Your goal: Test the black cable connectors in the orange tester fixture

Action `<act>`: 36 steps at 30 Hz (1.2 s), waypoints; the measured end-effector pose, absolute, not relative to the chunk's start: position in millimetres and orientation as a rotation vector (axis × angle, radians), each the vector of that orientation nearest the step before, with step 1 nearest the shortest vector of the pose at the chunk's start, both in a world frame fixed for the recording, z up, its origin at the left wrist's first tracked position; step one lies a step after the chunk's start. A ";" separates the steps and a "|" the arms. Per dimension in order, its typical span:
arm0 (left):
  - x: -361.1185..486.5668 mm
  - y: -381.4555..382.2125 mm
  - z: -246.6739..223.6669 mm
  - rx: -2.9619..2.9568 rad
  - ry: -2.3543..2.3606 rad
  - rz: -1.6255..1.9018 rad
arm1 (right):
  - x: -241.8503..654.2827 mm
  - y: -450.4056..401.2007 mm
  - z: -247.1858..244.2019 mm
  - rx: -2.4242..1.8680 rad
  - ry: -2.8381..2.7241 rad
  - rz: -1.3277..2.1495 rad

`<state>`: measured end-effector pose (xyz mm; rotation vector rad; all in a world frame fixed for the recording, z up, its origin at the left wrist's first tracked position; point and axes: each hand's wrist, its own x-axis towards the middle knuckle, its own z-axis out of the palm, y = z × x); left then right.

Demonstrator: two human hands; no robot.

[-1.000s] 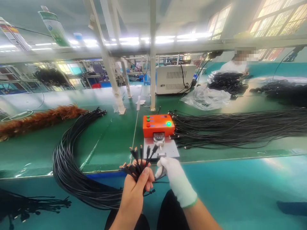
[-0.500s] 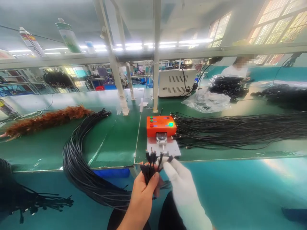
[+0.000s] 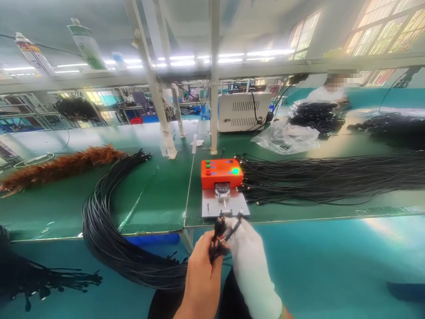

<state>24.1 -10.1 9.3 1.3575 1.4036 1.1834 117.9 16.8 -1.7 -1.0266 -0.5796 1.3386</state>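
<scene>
- Cable ends (image 3: 217, 243) now bunch closer together than half a second ago, when they stood fanned; one single connector (image 3: 239, 216) now angles away to the upper right.
- Position of cable ends: lower centre of frame, just in front of the metal plate (image 3: 210, 210).
- Left hand (image 3: 202, 266), bare: fingers closed around the cable ends, thumb side partly hidden by them.
- Right hand (image 3: 247, 252), in a white glove: fingertips pinched nearly closed on the single connector, beside the left hand; exact fingertip contact blurred.
- Metal plate lies on the green table (image 3: 162, 204); a round gauge (image 3: 222, 189) sits at its back.
- Orange box (image 3: 217, 180) directly behind gauge; green light (image 3: 235, 171) lit at its right side.
- Left of centre: thick black cable bundle (image 3: 99, 217) curves off the table edge towards the left hand.
- Right of frame: long black cables (image 3: 325, 177) laid across the table, ends near the box.
- Centre left: brown feathery duster (image 3: 66, 167).
- Upper centre: white vented cabinet (image 3: 242, 110).
- Upper right: clear plastic bag (image 3: 287, 136); person (image 3: 327, 93) beyond.
</scene>
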 end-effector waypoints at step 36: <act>-4.6 -1.1 12.5 0.869 1.070 1.296 | 129.6 50.0 -41.7 -0.771 -0.474 1.724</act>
